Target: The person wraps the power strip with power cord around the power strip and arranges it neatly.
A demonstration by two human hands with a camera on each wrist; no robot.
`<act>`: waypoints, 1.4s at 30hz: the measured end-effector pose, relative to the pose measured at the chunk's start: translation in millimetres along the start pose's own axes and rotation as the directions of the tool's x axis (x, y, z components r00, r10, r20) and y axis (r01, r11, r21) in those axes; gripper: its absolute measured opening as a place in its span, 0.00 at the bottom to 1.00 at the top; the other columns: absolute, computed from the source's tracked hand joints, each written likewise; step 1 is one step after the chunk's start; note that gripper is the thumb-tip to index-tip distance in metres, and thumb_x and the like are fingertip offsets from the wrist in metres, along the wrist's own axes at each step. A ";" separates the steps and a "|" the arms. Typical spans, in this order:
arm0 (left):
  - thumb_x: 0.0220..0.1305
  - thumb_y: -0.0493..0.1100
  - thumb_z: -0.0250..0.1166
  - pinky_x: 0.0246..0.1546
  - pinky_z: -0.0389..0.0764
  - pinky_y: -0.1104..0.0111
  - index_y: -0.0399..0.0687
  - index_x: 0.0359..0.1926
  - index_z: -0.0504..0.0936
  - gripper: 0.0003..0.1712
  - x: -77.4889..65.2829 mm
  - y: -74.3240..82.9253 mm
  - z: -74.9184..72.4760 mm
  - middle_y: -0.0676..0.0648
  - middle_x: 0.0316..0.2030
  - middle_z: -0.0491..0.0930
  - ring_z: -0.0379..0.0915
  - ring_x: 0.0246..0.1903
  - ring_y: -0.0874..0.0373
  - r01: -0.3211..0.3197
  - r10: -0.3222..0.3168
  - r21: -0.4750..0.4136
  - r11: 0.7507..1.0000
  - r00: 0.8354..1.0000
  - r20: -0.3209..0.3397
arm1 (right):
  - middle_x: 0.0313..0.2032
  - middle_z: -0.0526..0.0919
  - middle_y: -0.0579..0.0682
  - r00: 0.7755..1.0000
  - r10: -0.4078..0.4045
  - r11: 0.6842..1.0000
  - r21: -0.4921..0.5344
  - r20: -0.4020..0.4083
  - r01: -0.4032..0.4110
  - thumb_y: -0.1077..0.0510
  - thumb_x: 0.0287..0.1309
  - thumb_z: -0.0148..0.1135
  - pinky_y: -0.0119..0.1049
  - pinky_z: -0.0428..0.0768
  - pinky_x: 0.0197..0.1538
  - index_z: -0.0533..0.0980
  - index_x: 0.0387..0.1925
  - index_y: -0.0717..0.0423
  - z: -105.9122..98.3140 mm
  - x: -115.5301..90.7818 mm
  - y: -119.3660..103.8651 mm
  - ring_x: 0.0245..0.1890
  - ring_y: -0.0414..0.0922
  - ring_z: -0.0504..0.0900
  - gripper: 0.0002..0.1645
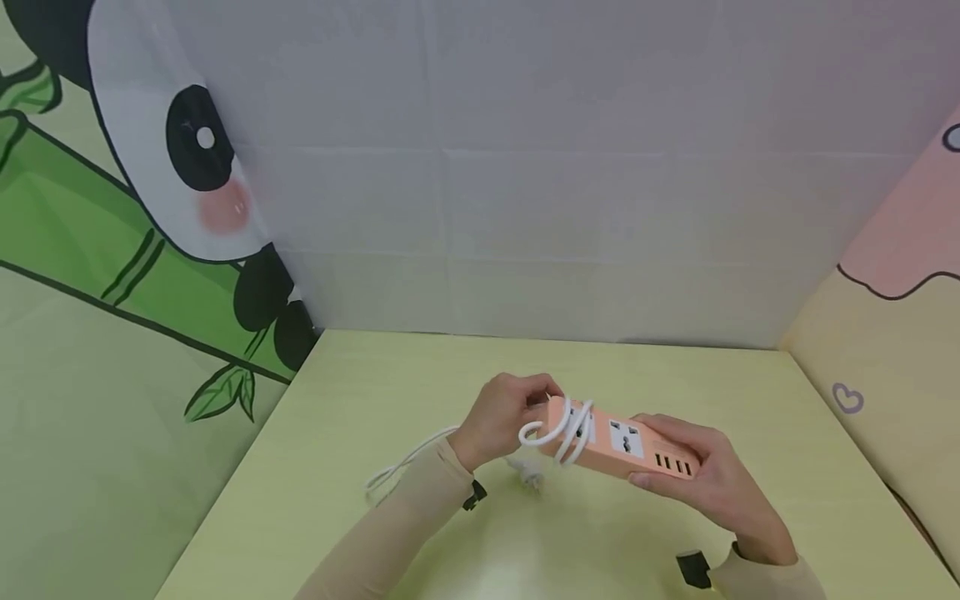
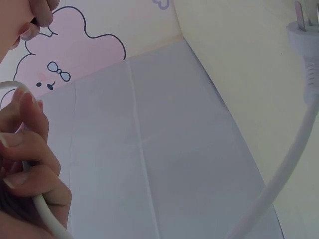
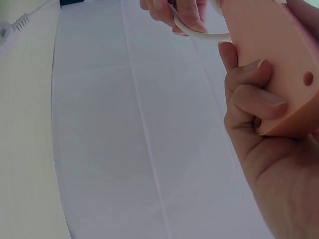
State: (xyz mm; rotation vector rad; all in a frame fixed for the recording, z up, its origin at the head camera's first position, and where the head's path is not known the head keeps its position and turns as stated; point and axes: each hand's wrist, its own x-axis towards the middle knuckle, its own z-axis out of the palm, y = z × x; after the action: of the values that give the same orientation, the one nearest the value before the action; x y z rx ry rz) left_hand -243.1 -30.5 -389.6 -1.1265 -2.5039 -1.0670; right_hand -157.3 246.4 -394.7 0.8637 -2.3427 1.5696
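Note:
A pink power strip [image 1: 605, 443] with white socket panels and several USB slots is held above the table by my right hand [image 1: 705, 475], thumb on one long side and fingers curled under its back. White cord [image 1: 573, 433] loops several times around the strip's left end. My left hand [image 1: 506, 417] grips the cord beside that end; in the left wrist view its curled fingers [image 2: 35, 154] close around the white cord. The plug [image 1: 527, 472] hangs on its cord below the left hand, its metal prongs bare in the left wrist view.
A pale yellow tabletop [image 1: 420, 367] lies under both hands. A slack length of cord [image 1: 405, 463] trails left of the left forearm. Behind stands a grey-white cloth wall [image 1: 555, 208], with printed cartoon panels at left and right.

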 end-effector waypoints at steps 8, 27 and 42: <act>0.59 0.26 0.60 0.25 0.56 0.78 0.45 0.27 0.80 0.11 -9.6 2.0 5.7 0.56 0.17 0.64 0.54 0.20 0.67 -0.017 0.016 0.038 0.999 1.000 0.010 | 0.47 0.85 0.36 0.996 0.053 0.998 -0.043 -0.079 -0.056 0.76 0.46 0.73 0.31 0.76 0.34 0.78 0.59 0.63 0.0 -1.5 2.9 0.35 0.37 0.78 0.34; 0.72 0.35 0.58 0.21 0.61 0.81 0.46 0.35 0.86 0.11 -34.8 8.3 16.6 0.53 0.20 0.84 0.61 0.15 0.75 -0.002 0.004 -0.032 0.999 0.998 0.061 | 0.47 0.85 0.38 0.985 0.100 0.995 -0.012 -0.138 -0.103 0.74 0.49 0.73 0.32 0.77 0.33 0.78 0.59 0.62 12.4 -3.2 -1.8 0.35 0.40 0.78 0.33; 0.72 0.42 0.62 0.20 0.64 0.81 0.48 0.37 0.87 0.08 -46.0 13.2 15.5 0.55 0.17 0.78 0.62 0.15 0.77 0.023 -0.017 -0.085 0.996 0.998 0.065 | 0.47 0.84 0.36 0.978 0.132 0.988 -0.061 -0.162 -0.144 0.71 0.51 0.75 0.32 0.77 0.31 0.79 0.59 0.57 17.9 -2.7 -3.9 0.33 0.39 0.77 0.32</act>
State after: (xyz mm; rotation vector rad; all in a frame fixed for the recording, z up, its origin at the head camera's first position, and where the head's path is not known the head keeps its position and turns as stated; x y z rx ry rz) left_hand -200.3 -40.3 -414.0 -1.1796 -2.5458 -1.1723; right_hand -150.0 230.3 -400.4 0.5507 -2.3733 1.5319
